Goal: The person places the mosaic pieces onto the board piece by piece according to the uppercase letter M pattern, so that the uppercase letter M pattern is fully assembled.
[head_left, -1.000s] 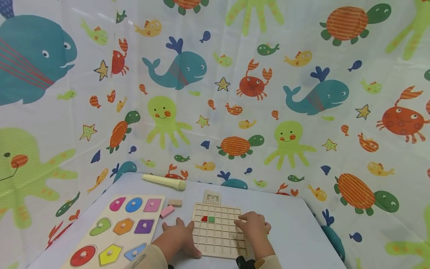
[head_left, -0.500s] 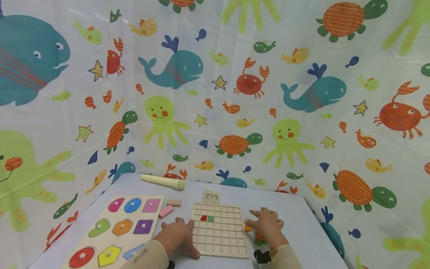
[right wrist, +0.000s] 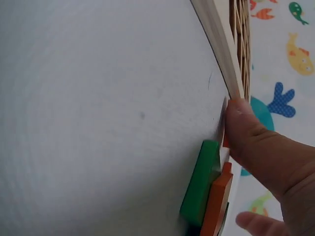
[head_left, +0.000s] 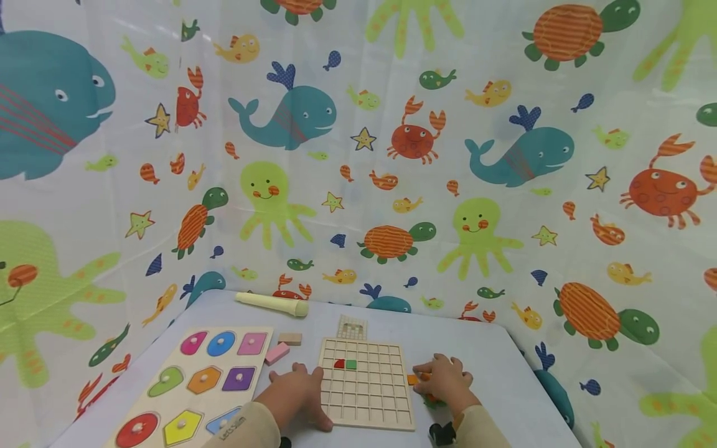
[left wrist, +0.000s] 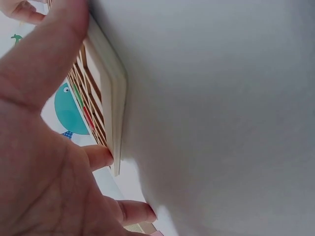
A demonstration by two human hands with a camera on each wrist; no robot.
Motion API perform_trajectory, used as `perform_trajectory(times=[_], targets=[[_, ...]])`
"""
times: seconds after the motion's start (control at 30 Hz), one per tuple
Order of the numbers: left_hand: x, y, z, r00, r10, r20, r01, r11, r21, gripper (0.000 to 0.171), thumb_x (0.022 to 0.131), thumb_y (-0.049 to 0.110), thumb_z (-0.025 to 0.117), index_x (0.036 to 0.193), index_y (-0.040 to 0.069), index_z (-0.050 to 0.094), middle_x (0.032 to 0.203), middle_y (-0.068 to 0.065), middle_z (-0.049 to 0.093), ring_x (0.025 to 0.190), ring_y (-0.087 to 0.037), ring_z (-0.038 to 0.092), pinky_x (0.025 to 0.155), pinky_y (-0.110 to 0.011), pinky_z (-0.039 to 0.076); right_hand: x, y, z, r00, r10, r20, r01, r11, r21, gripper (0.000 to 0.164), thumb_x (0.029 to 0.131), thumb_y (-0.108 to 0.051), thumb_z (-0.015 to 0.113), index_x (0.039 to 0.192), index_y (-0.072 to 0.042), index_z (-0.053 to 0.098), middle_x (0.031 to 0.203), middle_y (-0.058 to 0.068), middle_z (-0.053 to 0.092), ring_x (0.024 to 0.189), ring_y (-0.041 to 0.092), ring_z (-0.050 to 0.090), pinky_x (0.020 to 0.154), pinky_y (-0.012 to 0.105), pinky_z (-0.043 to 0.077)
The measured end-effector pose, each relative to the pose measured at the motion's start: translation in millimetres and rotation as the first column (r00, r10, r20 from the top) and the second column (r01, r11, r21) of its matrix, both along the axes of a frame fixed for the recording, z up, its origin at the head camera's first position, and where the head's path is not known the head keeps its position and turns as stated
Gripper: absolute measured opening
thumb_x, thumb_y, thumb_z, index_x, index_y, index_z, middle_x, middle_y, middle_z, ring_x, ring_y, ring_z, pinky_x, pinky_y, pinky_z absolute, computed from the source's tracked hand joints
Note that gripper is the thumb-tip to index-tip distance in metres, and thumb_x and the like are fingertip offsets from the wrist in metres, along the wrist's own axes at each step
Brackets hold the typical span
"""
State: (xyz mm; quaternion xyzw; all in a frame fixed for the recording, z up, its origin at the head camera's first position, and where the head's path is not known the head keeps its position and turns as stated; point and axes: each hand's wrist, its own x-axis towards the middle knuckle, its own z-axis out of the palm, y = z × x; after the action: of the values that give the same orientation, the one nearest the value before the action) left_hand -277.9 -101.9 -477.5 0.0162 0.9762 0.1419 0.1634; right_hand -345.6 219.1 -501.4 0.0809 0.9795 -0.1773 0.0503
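Note:
A wooden grid board (head_left: pixel 366 395) lies on the table, with a red piece (head_left: pixel 339 363) and a green square (head_left: pixel 351 364) in its upper left cells. My left hand (head_left: pixel 295 393) is spread along the board's left side. In the left wrist view, the thumb (left wrist: pixel 54 39) lies at the board's near corner and a fingertip (left wrist: pixel 101 156) touches its edge. To the right of the board, my right hand (head_left: pixel 445 381) reaches over loose orange and green pieces. Its thumb (right wrist: pixel 246 123) points down beside the board, near a green block (right wrist: pixel 201 182) and an orange block (right wrist: pixel 217 201).
A shape puzzle (head_left: pixel 185 386) with knobbed pieces lies at left. Between it and the board are a pink block (head_left: pixel 277 353) and a plain wooden block (head_left: pixel 290 339). A small patterned card (head_left: pixel 352 326) sits behind the board; a cream microphone-shaped stick (head_left: pixel 272 304) lies farther back.
My right hand moved from over the board's right edge out to the loose pieces on its right, then lowered over them. My left hand stayed at the board's left side.

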Motion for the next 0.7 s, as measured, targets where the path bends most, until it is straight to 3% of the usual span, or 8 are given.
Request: perform_trajectory(times=[0.33,0.43,0.53,0.7], targets=[[1.7,2,-0.4,1.000,0.014,0.002,-0.014,1.000,0.000,0.111,0.061,0.057,0.100,0.151,0.012,0.054,0.158,-0.039,0.041,0.142,-0.066,0.043,0.117,-0.088,0.014,-6.6,-2,-2.0,0.986,0.153,-0.073,-0.149,0.987,0.056,0.019,0.077,-0.036,0.096,0.080,-0.039,0.077,0.156,0.015,0.053,0.152,0.054,0.025,0.114,0.083,0.020],[1.4,3,-0.7,1.000,0.019,0.005,-0.019,1.000,0.003,0.111,0.061,0.057,0.100,0.151,0.012,0.054,0.158,-0.038,0.041,0.141,-0.067,0.043,0.117,-0.088,0.014,-8.8,-2,-1.6,0.978,0.196,-0.072,-0.188,0.977,0.103,0.017,0.080,-0.035,0.094,0.083,-0.041,0.079,0.155,0.012,0.054,0.153,0.052,0.027,0.115,0.083,0.020],[1.5,3,0.1,1.000,0.021,0.007,-0.021,1.000,0.005,0.110,0.062,0.056,0.101,0.151,0.012,0.054,0.158,-0.039,0.041,0.141,-0.069,0.042,0.117,-0.088,0.013,-10.4,1,-2.1,0.980,0.189,-0.064,-0.181,0.976,0.118,0.020,0.079,-0.038,0.095,0.092,-0.040,0.081,0.154,0.012,0.055,0.151,0.052,0.030,0.114,0.084,0.022],[1.8,2,2.8,1.000,0.015,0.008,-0.015,1.000,0.000,0.110,0.062,0.057,0.100,0.151,0.012,0.054,0.158,-0.039,0.041,0.142,-0.066,0.042,0.117,-0.088,0.013,-12.3,6,-6.2,0.984,0.162,-0.072,-0.158,0.985,0.064,0.028,0.075,-0.043,0.097,0.098,-0.037,0.080,0.150,0.015,0.057,0.144,0.052,0.036,0.109,0.081,0.028]])
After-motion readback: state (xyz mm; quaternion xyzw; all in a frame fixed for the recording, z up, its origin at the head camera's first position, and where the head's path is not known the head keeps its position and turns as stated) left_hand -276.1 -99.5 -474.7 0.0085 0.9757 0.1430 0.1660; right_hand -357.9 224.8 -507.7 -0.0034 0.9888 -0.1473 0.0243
